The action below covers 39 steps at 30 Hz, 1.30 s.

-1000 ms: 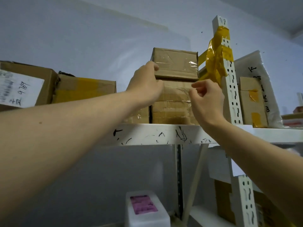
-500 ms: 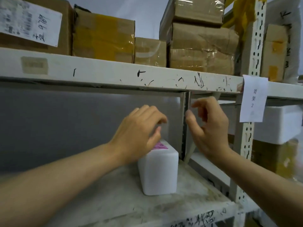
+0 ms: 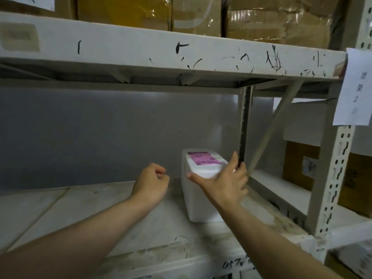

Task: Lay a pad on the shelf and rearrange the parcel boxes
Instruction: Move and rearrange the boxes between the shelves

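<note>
**Right hand on the foam box, lower shelf**

Right hand (image 3: 225, 183) spread wide over the near top edge of the foam box (image 3: 198, 200); thumb out to the left along the front rim, fingers reaching over the right side; it touches the box, but whether it grips I cannot tell; left hand (image 3: 152, 183) curled into a loose fist just left of the box, apart from it, holding nothing.

Box white, upright, pink label (image 3: 203, 158) on its lid; it stands on the lower shelf (image 3: 90, 214), right of centre, near the rear post (image 3: 244, 125); shelf board pale and grimy, otherwise bare in the part seen; a thin brace (image 3: 279, 121) slants down behind the box.

Upper shelf (image 3: 161, 55) overhead, its front edge scuffed with black marks; cardboard boxes (image 3: 277, 19) in a row on it, taped, only their lower parts in view.

Front post (image 3: 332, 178) at right, perforated; paper tag (image 3: 355, 87) with handwriting hangs on it; further brown boxes (image 3: 300, 164) in the next bay to the right.

No pad identifiable.
</note>
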Each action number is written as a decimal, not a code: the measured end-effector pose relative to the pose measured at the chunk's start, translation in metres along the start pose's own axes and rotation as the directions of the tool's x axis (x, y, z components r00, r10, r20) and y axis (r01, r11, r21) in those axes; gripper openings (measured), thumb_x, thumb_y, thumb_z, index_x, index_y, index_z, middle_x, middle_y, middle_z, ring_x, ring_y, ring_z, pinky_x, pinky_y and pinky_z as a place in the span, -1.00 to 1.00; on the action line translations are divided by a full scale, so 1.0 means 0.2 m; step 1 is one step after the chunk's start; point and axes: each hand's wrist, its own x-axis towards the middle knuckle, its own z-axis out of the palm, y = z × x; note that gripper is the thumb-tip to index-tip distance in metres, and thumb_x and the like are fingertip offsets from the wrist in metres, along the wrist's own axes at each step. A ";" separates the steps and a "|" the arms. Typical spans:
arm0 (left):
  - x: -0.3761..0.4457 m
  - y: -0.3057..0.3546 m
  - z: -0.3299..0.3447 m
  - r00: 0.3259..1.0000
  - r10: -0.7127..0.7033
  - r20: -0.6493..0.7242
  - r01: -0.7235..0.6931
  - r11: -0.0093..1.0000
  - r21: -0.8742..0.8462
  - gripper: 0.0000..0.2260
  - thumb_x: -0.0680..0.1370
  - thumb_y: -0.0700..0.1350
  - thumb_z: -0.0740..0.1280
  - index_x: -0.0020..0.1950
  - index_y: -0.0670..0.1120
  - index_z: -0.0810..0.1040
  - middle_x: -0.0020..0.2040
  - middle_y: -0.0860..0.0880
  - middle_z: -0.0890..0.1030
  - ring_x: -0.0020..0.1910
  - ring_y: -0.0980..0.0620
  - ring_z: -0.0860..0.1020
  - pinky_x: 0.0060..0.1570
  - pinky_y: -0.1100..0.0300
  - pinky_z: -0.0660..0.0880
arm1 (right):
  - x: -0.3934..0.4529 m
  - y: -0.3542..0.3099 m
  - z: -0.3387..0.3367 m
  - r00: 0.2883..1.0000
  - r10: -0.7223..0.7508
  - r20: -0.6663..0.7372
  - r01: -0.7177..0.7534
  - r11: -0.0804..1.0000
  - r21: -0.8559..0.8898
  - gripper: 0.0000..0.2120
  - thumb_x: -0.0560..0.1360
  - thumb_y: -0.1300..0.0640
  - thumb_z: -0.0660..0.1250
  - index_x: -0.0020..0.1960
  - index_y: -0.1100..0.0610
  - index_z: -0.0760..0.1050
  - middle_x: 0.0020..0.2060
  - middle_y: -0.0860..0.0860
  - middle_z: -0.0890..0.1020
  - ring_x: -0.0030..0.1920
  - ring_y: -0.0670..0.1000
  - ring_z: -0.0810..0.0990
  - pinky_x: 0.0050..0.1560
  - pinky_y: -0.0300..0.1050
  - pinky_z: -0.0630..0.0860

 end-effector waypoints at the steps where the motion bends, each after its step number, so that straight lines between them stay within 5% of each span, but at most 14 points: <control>1: -0.01 -0.01 0.01 0.999 -0.035 0.019 0.036 0.999 -0.023 -0.89 0.54 -0.22 0.34 0.03 -0.06 0.51 -0.07 -0.07 0.58 -0.05 -0.07 0.55 -0.01 0.17 0.46 | 0.00 -0.01 0.02 1.000 0.015 -0.005 -0.015 1.000 -0.006 0.38 0.08 -0.49 0.51 0.59 -0.04 -0.23 0.59 0.15 -0.03 0.56 0.24 0.04 0.43 0.31 0.18; 7: -0.07 -0.04 0.07 0.970 -0.157 0.185 0.180 0.977 -0.116 -0.87 0.53 -0.24 0.31 -0.19 -0.08 0.49 -0.29 -0.11 0.45 -0.31 -0.02 0.39 -0.25 0.15 0.29 | 0.02 0.03 0.06 0.995 0.098 0.013 -0.098 0.995 0.005 0.35 0.12 -0.42 0.54 0.58 -0.05 -0.24 0.53 0.16 0.08 0.49 0.24 0.18 0.34 0.34 0.30; 11: -0.11 -0.03 0.10 0.924 -0.210 0.320 0.263 0.956 -0.129 -0.83 0.57 -0.23 0.27 -0.18 -0.03 0.38 -0.25 -0.12 0.33 -0.22 -0.02 0.32 -0.17 0.08 0.23 | 0.04 0.08 0.06 0.993 0.107 0.044 -0.110 0.992 0.059 0.24 0.15 -0.35 0.52 0.55 -0.08 -0.18 0.43 0.16 0.18 0.40 0.22 0.25 0.29 0.31 0.38; 15: -0.11 0.01 0.11 0.869 -0.309 0.387 0.392 0.906 -0.157 -0.87 0.60 -0.04 0.30 -0.06 -0.04 0.40 -0.13 -0.11 0.39 -0.12 -0.07 0.38 -0.12 0.07 0.35 | 0.03 0.12 0.02 0.998 0.014 0.066 -0.026 0.982 0.185 0.19 0.16 -0.27 0.54 0.54 -0.11 -0.14 0.41 0.14 0.17 0.38 0.19 0.25 0.29 0.26 0.43; 18: -0.11 0.02 0.08 0.825 -0.386 0.412 0.500 0.838 -0.216 -0.62 0.59 0.16 0.29 0.27 -0.05 0.43 0.15 -0.12 0.51 0.08 -0.10 0.55 0.11 0.03 0.53 | -0.01 0.18 -0.05 0.990 -0.125 0.062 0.104 0.959 0.265 0.22 0.20 -0.18 0.58 0.59 -0.06 -0.14 0.43 0.09 0.16 0.41 0.15 0.22 0.34 0.11 0.37; 21: -0.11 0.02 0.04 0.787 -0.434 0.439 0.591 0.735 -0.333 -0.36 0.56 0.29 0.25 0.51 -0.07 0.29 0.37 -0.20 0.42 0.21 -0.18 0.52 0.21 -0.07 0.50 | -0.05 0.22 -0.15 0.964 -0.262 0.036 0.238 0.919 0.313 0.25 0.14 -0.24 0.56 0.59 -0.10 -0.15 0.38 -0.05 0.17 0.39 0.06 0.25 0.35 0.05 0.34; 25: -0.14 0.04 -0.01 0.798 -0.474 0.372 0.603 0.636 -0.482 -0.38 0.60 0.29 0.15 0.57 0.01 0.20 0.50 -0.17 0.32 0.28 -0.24 0.47 0.24 -0.13 0.45 | -0.11 0.25 -0.28 0.913 -0.407 0.036 0.372 0.864 0.340 0.24 0.13 -0.29 0.53 0.58 -0.15 -0.17 0.27 -0.25 0.14 0.35 -0.09 0.23 0.37 -0.07 0.26; 30: -0.18 0.09 -0.11 0.879 -0.428 0.208 0.463 0.667 -0.583 -0.72 0.64 0.06 0.09 0.30 0.02 0.41 0.33 -0.07 0.43 0.14 -0.16 0.45 0.19 -0.10 0.40 | -0.21 0.25 -0.42 0.817 -0.576 0.031 0.537 0.780 0.322 0.21 0.14 -0.37 0.51 0.56 -0.19 -0.15 0.33 -0.32 0.12 0.43 -0.10 0.24 0.42 -0.06 0.26; 33: -0.24 0.15 -0.19 0.896 -0.394 0.206 0.433 0.673 -0.599 -0.73 0.62 0.04 0.07 0.16 0.00 0.50 0.19 -0.07 0.51 0.15 -0.15 0.46 0.17 -0.06 0.40 | -0.28 0.24 -0.50 0.763 -0.646 0.013 0.614 0.731 0.297 0.17 0.16 -0.37 0.50 0.53 -0.25 -0.15 0.36 -0.26 0.14 0.44 -0.11 0.24 0.42 -0.12 0.25; 39: -0.40 0.25 -0.36 0.925 -0.342 0.165 0.358 0.639 -0.681 -0.67 0.67 -0.04 0.00 -0.19 -0.02 0.44 -0.20 -0.01 0.51 -0.25 -0.03 0.44 -0.16 0.11 0.36 | -0.42 0.18 -0.66 0.624 -0.782 -0.005 0.765 0.609 0.209 0.15 0.19 -0.24 0.51 0.56 -0.13 -0.13 0.40 -0.17 0.14 0.46 -0.01 0.22 0.43 0.02 0.36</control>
